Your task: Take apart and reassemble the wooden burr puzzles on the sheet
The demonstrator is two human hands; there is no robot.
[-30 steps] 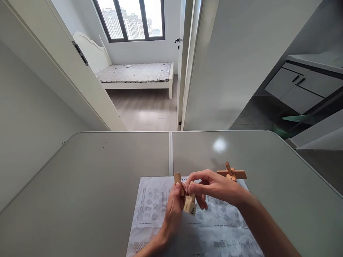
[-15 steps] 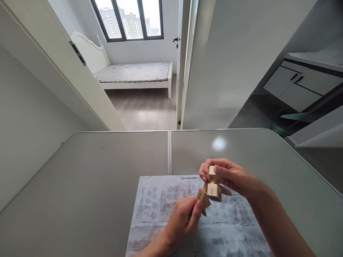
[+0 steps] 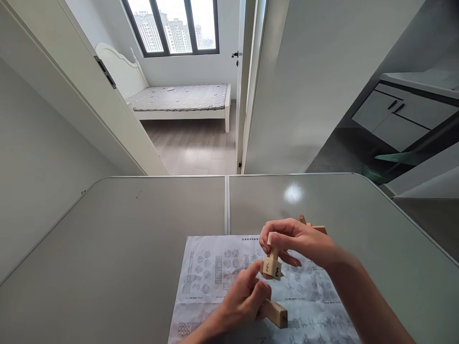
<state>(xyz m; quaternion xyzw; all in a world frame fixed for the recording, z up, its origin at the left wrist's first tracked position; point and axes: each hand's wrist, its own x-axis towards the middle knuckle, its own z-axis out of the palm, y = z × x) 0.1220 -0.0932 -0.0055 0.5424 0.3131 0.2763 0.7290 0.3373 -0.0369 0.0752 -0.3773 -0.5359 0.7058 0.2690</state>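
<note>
My right hand (image 3: pixel 297 241) is closed on a notched wooden puzzle piece (image 3: pixel 272 268), pale, narrow in the middle, with a "3" marked on its block-shaped lower end. My left hand (image 3: pixel 244 296) is curled round a second wooden puzzle piece (image 3: pixel 277 314), whose square end points to the lower right. The left index finger reaches up to the numbered block and appears to touch it. Below both hands lies a printed paper sheet (image 3: pixel 201 286) with puzzle diagrams. More wooden pieces (image 3: pixel 318 230) show just behind my right hand, partly hidden by it.
The grey table (image 3: pixel 107 248) has a metal seam (image 3: pixel 227 205) running down its middle and a rounded far edge. Past it, a doorway opens on a bed (image 3: pixel 182 98) under a window. A white cabinet (image 3: pixel 401 114) stands at the right.
My right hand has shifted slightly left and down with the numbered piece. The left hand's piece has swung downward, away from it. Wooden pieces now show behind my right hand.
</note>
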